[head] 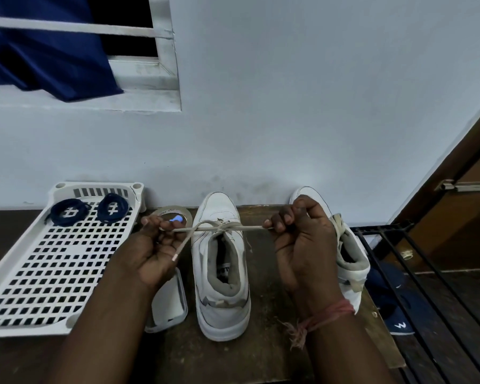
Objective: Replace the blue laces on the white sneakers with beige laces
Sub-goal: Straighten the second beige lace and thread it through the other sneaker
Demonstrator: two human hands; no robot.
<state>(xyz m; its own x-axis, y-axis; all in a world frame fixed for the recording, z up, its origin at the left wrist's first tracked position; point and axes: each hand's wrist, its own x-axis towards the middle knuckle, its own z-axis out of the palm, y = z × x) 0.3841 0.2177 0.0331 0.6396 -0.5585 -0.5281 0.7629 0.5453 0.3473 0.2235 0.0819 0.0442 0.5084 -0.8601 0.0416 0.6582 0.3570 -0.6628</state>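
A white sneaker (pixel 220 275) stands in the middle, toe to the wall, with a beige lace (pixel 219 226) knotted across its top. My left hand (pixel 155 248) pinches the lace's left side; a tipped end hangs over my palm. My right hand (pixel 302 234) pinches the right side, and the lace is pulled taut between them. The second white sneaker (pixel 349 261), with beige laces, stands behind my right hand. Two coiled blue laces (pixel 67 212) (pixel 112 208) lie at the far end of the white perforated tray (pixel 53 273).
A roll of tape (pixel 175 213) sits by the wall between tray and sneaker. A white lid-like container (pixel 169 303) lies under my left wrist. A black metal rack (pixel 416 273) and a dark shoe (pixel 399 314) are to the right. The wall is close behind.
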